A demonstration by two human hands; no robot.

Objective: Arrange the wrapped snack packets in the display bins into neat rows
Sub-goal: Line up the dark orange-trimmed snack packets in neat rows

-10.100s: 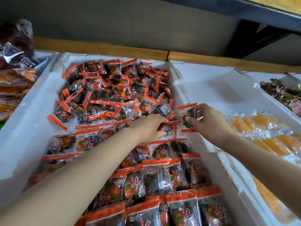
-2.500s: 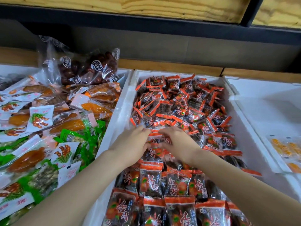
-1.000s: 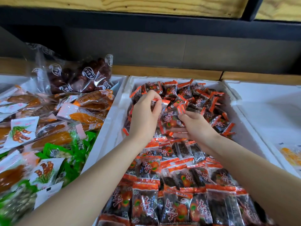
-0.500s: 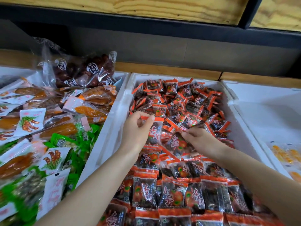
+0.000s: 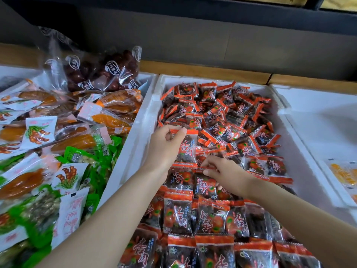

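Near the left wall of the foam bin (image 5: 146, 120), our left hand (image 5: 164, 147) grips an orange-sealed snack packet (image 5: 186, 149) above the front rows (image 5: 193, 215) while our right hand (image 5: 226, 175) pinches the seam of a laid packet (image 5: 204, 185), which a tug could skew.

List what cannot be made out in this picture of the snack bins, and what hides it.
All in the head view:
Whether the right hand grips anything: its fingers hide that.
The nearest row of packets: cut off by the bottom edge.
The yellow packets: cut off by the right edge.
The held packet's small print: too small.
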